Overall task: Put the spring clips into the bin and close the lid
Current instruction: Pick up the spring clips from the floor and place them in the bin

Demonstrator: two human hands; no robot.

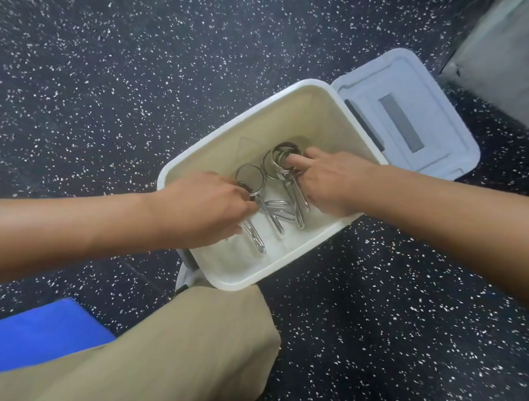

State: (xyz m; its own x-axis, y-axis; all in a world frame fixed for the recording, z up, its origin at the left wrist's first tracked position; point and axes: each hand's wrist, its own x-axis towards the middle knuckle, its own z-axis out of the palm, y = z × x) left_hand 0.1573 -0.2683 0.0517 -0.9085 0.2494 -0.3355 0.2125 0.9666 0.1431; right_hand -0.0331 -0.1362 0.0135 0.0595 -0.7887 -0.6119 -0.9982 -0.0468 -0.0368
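Observation:
A white rectangular bin [295, 89] stands open on the speckled floor, its grey-white lid [412, 116] swung back to the right. Several silver spring clips [278, 213] with round ring ends lie inside the bin. Both my hands reach into it. My left hand [208, 207] has its fingers closed around a clip at the bin's left side. My right hand [325, 178] holds a bunch of clips, with a finger through their rings at the bin's far side.
My knee in tan trousers [190, 333] is just in front of the bin. A blue mat [39, 333] lies at the lower left. A grey block [512, 59] fills the top right corner. Dark speckled floor [110, 87] surrounds the bin.

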